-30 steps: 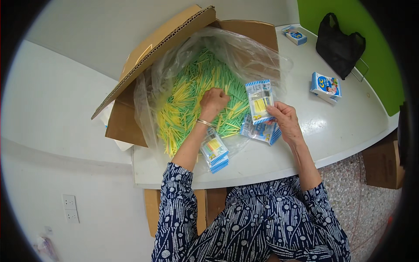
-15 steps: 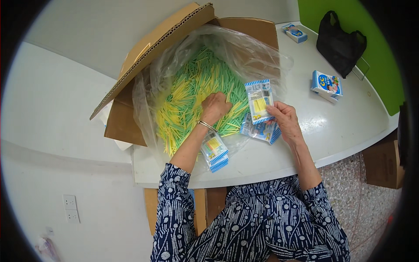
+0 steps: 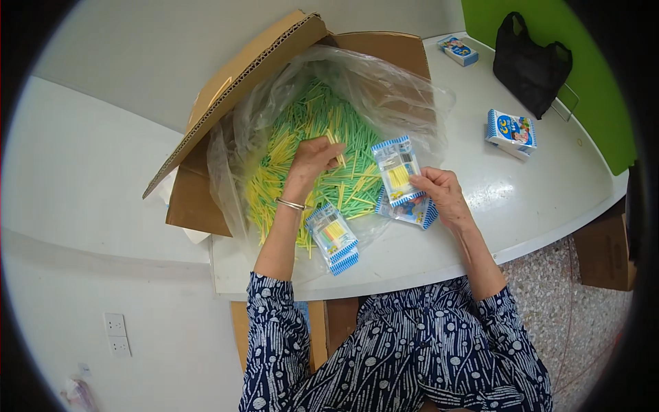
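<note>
A big heap of thin green and yellow sticks (image 3: 357, 141) fills a clear plastic liner in an open cardboard box. Above the heap, my left hand (image 3: 311, 163) pinches a few yellow sticks (image 3: 336, 145) between thumb and fingers. My right hand (image 3: 445, 196) grips the lower right edge of a small blue-and-white packet (image 3: 395, 154), whose clear window shows yellow sticks inside. Under it lie more blue-and-white packets (image 3: 414, 211), partly hidden. Beside my left wrist, a small stack of similar packets (image 3: 331, 232) rests at the near edge of the liner.
The cardboard box (image 3: 244, 72) has raised flaps, and its plastic liner (image 3: 422, 113) spreads outward. On the white table (image 3: 480, 226) stand blue-and-white packs (image 3: 511, 132), a smaller pack (image 3: 458, 51) and a black bag (image 3: 528, 69). A brown carton (image 3: 604, 255) is on the floor at right.
My left hand has lifted out of the heap and moved left, now with yellow sticks in its fingers. The packet in my right hand has shifted slightly left and down.
</note>
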